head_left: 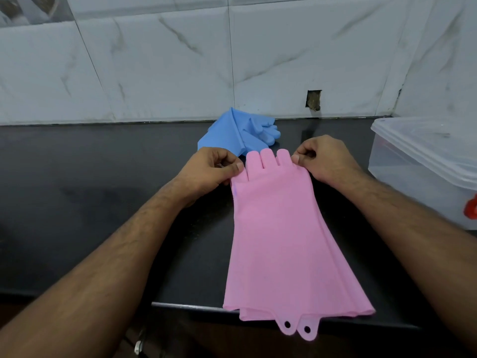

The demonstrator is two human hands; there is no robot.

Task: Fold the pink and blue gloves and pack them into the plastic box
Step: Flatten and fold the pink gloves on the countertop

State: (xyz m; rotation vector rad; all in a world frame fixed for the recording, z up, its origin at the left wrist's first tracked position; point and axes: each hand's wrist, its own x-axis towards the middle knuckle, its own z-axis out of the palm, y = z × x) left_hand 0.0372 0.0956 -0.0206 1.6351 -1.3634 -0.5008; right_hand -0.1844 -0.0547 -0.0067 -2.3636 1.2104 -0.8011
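Note:
The pink gloves lie stacked flat on the black counter, fingers pointing away from me, cuffs hanging over the front edge. My left hand pinches their left side near the thumb. My right hand pinches the right side by the finger end. The blue gloves sit in a loose folded heap behind, close to the wall. The clear plastic box with its lid on stands at the right edge of the counter.
A marble-tiled wall backs the counter, with a small hole low in it. The box has a red latch on its near side. The counter's front edge runs just under the pink cuffs.

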